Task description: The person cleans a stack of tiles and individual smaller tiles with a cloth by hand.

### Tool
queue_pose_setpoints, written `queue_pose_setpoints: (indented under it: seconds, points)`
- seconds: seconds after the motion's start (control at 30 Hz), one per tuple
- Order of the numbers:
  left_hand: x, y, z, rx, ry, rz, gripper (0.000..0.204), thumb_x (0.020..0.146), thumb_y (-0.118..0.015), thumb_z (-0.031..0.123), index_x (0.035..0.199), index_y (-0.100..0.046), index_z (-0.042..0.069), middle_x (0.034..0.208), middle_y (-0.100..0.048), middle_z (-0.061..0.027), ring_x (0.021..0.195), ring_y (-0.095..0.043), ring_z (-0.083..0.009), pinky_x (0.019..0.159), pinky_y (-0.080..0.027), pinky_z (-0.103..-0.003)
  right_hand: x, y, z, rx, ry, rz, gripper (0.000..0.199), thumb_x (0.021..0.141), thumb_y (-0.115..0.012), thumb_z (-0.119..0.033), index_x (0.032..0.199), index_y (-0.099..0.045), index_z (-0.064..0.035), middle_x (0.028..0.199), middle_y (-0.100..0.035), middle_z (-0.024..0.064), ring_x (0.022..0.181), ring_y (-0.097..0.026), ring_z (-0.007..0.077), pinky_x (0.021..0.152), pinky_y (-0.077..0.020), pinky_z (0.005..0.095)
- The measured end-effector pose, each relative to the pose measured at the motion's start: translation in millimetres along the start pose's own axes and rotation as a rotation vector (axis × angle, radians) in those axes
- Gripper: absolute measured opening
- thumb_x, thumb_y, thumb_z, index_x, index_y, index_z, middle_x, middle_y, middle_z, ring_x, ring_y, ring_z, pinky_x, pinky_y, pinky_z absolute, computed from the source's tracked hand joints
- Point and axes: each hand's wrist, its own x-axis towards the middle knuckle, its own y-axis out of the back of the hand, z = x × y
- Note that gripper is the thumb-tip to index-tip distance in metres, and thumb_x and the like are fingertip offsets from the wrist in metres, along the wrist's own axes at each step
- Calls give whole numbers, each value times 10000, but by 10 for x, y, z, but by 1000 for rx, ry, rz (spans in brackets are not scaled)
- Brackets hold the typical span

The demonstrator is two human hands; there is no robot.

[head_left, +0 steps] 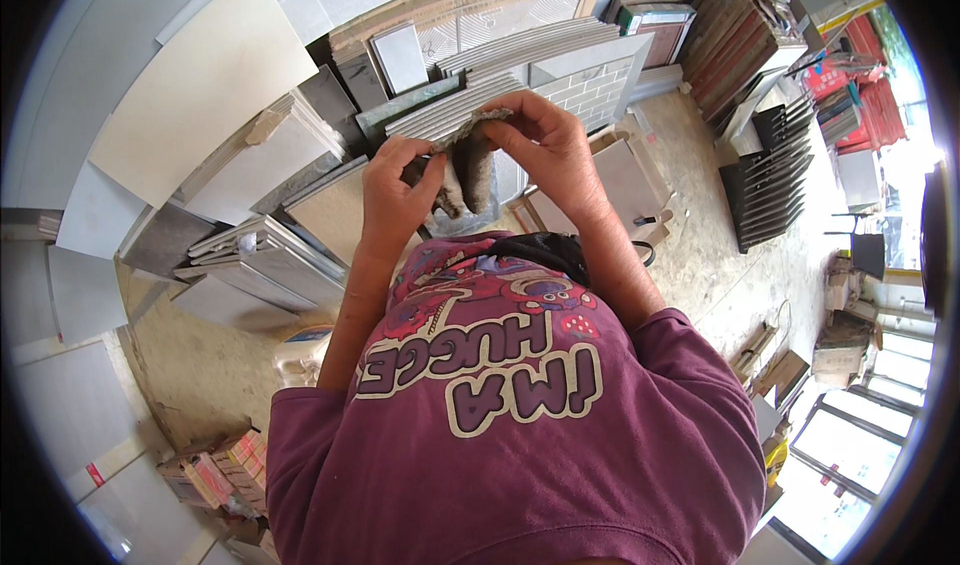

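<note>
In front of my chest, both hands hold a dirty grey fabric work glove [478,177] by its cuff. My left hand [400,180] pinches the cuff's left side between thumb and fingers. On the other side, my right hand [545,145] grips the upper rim, its thumb pressed against the fabric. The cuff is spread between the two hands, and finger-like ends hang below it. Both hands are bare.
Stacked tiles and panels [210,85] lean along the left and far side. A black rack [770,170] stands on the concrete floor [690,235] at right. A plastic jug [298,355] sits by my left arm; boxes [225,465] lie at lower left.
</note>
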Motion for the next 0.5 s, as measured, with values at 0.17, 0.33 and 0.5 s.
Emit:
queue_pose_setpoints:
  seconds: [0.17,0.33,0.5]
  points:
    - [21,102,1,-143,86,-42,85,759,-650,26,797,-590,-19,723,-553,-39,632,-500,-90,585,-406,-225,17,40,83,4,19,118,155,817,-628,-26,968,-607,5,803,-643,33,744,-600,65,677,-485,210]
    - [30,106,64,-362,224,-106,79,789,-651,41,789,-597,-16,744,-555,13,654,-472,-32,585,-396,-192,26,-66,196,66,25,107,163,813,-643,-42,966,-614,4,808,-655,47,747,-609,75,677,-494,223]
    - [55,102,99,-357,198,-126,84,805,-653,58,807,-605,-11,747,-553,19,667,-472,-33,591,-397,-192,-40,-209,232,-70,52,-7,186,806,-650,-66,987,-647,-21,817,-663,73,735,-616,94,669,-497,243]
